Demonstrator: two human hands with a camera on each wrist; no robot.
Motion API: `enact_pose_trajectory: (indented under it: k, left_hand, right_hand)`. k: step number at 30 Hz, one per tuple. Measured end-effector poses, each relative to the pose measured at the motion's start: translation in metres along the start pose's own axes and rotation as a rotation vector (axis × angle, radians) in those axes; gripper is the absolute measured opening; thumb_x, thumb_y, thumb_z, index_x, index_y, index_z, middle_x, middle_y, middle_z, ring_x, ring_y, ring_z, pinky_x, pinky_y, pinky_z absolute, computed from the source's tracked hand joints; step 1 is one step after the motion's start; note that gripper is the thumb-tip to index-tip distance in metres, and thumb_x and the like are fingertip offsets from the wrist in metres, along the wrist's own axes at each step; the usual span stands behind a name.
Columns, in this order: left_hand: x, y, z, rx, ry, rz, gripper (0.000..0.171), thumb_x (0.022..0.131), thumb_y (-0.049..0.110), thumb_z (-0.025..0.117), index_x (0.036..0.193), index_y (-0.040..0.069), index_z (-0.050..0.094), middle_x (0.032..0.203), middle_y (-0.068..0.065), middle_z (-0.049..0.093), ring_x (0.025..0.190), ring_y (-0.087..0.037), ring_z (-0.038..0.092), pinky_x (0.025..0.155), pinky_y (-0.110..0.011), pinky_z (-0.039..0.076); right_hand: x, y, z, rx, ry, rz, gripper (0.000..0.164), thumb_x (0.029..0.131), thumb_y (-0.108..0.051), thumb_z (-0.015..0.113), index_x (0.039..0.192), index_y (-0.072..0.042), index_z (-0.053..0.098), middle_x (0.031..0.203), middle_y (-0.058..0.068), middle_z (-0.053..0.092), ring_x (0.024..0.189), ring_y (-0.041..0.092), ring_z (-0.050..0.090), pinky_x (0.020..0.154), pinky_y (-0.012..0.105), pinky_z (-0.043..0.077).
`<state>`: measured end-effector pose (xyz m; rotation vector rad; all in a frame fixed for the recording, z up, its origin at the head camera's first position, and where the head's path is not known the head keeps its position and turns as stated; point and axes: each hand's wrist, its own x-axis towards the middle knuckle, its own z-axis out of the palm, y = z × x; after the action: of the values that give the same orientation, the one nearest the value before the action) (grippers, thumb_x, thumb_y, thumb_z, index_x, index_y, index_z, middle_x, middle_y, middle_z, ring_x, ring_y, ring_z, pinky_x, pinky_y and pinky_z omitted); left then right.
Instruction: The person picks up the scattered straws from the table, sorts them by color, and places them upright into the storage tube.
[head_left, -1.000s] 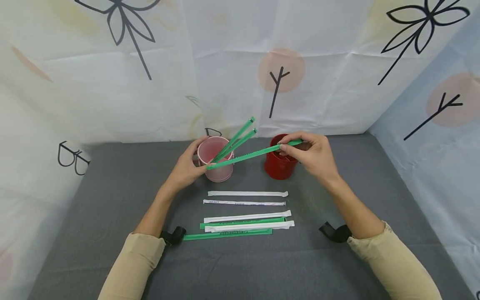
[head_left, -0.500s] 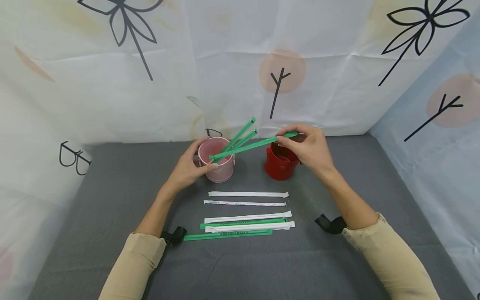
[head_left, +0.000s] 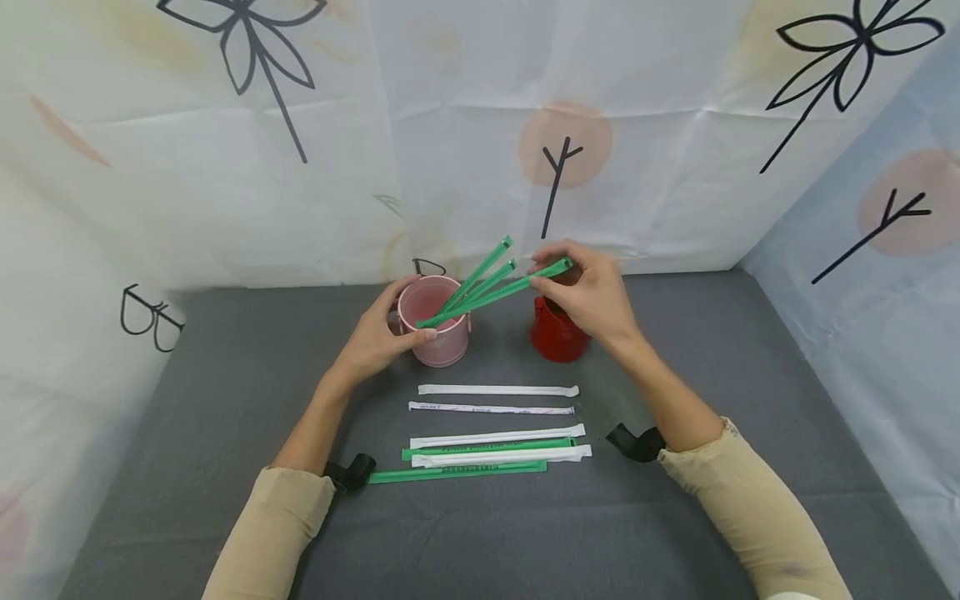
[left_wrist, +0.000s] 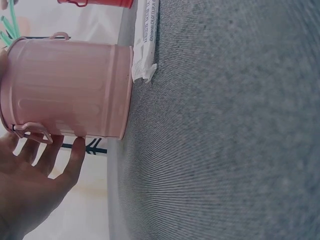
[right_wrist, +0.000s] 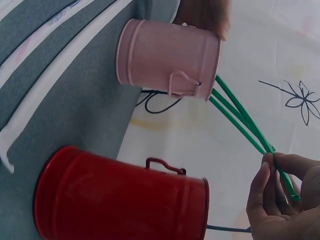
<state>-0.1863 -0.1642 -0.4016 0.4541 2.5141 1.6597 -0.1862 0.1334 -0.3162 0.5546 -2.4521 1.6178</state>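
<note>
In the head view, the right hand [head_left: 588, 287] obscures part of the red bucket [head_left: 557, 340]; the print on the lowest green straw [head_left: 405, 476] is illegibly small. The left edge of the left wrist view crops the left hand [left_wrist: 37, 182].

I am in what looks like a curtained-off indoor nook, arranged round a tabletop [head_left: 480, 542] with a grey, woven-looking surface. Behind its far edge I have a white sheet [head_left: 450, 167], creased as if from folding and printed with black flowers [head_left: 862, 33] and peach discs [head_left: 566, 162]. A bluish side panel [head_left: 900, 350] runs along the right edge and meets the sheet at the far right corner; printed cloth [head_left: 67, 400] closes in the left edge too. The black straps [head_left: 351, 472] at my wrists suggest a recording set-up. Whether a home, an office or a studio lies beyond, I can't tell: fabric fills the view past the tabletop.
</note>
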Motion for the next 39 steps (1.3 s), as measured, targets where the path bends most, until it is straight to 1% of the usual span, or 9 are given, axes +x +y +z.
enact_pose_trajectory:
  k: [3,5,9,13,16,23,29,36,39]
  left_hand:
    - [0.000,0.000,0.001,-0.004,-0.001,0.000,0.084,0.084,0.013,0.078,0.154,0.008,0.031,0.140,-0.021,0.048,0.120,-0.040,0.054,0.089,-0.048,0.049]
    - [0.000,0.001,0.002,-0.007,0.001,-0.001,0.085,0.084,0.013,0.079,0.154,0.007,0.031,0.140,-0.022,0.048,0.120,-0.041,0.054,0.089,-0.049,0.049]
    - [0.000,-0.001,0.002,-0.011,-0.002,0.004,0.084,0.085,0.013,0.078,0.154,0.007,0.031,0.140,-0.021,0.048,0.121,-0.041,0.054,0.089,-0.047,0.049]
    - [0.001,-0.002,0.002,-0.015,-0.002,0.010,0.084,0.085,0.013,0.078,0.154,0.006,0.031,0.139,-0.022,0.049,0.120,-0.040,0.054,0.087,-0.039,0.050]
    - [0.000,-0.001,0.002,-0.016,-0.001,0.014,0.084,0.085,0.013,0.078,0.154,0.005,0.031,0.139,-0.022,0.049,0.119,-0.041,0.054,0.087,-0.037,0.050]
    - [0.000,0.001,0.002,-0.009,0.004,0.014,0.084,0.085,0.013,0.078,0.154,0.006,0.031,0.141,-0.022,0.048,0.120,-0.042,0.054,0.088,-0.046,0.050]
    - [0.000,0.000,0.003,-0.011,0.004,0.005,0.084,0.085,0.013,0.078,0.154,0.007,0.031,0.141,-0.021,0.048,0.120,-0.041,0.054,0.088,-0.045,0.050]
    - [0.000,-0.002,0.003,-0.025,0.001,-0.003,0.085,0.085,0.013,0.078,0.155,0.008,0.030,0.142,-0.023,0.046,0.120,-0.043,0.054,0.089,-0.051,0.048]
    - [0.000,-0.003,0.003,-0.025,0.001,0.001,0.084,0.085,0.013,0.077,0.155,0.008,0.030,0.142,-0.023,0.046,0.119,-0.043,0.054,0.088,-0.050,0.049]
  right_hand:
    - [0.002,0.009,0.006,0.062,0.001,0.012,0.026,0.087,0.006,0.071,0.112,0.008,0.063,0.103,0.023,0.068,0.080,0.035,0.070,0.067,0.022,0.052]
    - [0.004,0.022,0.010,0.121,0.003,0.017,0.025,0.087,0.002,0.073,0.109,0.006,0.064,0.102,0.020,0.070,0.082,0.032,0.070,0.067,0.023,0.052]
    - [0.009,0.046,0.019,0.262,0.012,0.029,0.019,0.086,-0.003,0.076,0.103,0.003,0.069,0.096,0.010,0.072,0.083,0.023,0.071,0.075,0.028,0.056]
    - [0.010,0.049,0.026,0.347,0.023,0.056,0.020,0.086,-0.003,0.076,0.104,0.006,0.071,0.092,0.007,0.071,0.081,0.020,0.071,0.079,0.030,0.056]
    - [0.012,0.051,0.030,0.366,0.037,0.070,0.022,0.086,-0.003,0.076,0.104,0.007,0.070,0.091,0.006,0.071,0.080,0.021,0.071,0.077,0.030,0.057]
    - [0.015,0.054,0.038,0.406,0.080,0.103,0.024,0.087,-0.005,0.076,0.104,0.009,0.067,0.088,0.006,0.072,0.076,0.018,0.071,0.076,0.032,0.058]
    - [0.015,0.057,0.044,0.387,0.104,0.112,0.024,0.087,-0.007,0.077,0.104,0.007,0.069,0.087,0.008,0.073,0.076,0.019,0.071,0.075,0.031,0.058]
    - [0.017,0.057,0.051,0.335,0.089,0.124,0.025,0.087,-0.010,0.078,0.105,0.005,0.070,0.091,0.014,0.073,0.078,0.020,0.073,0.075,0.031,0.058]
    - [0.019,0.056,0.054,0.307,0.087,0.136,0.027,0.086,-0.011,0.078,0.107,0.004,0.070,0.092,0.014,0.074,0.079,0.021,0.073,0.075,0.031,0.058]
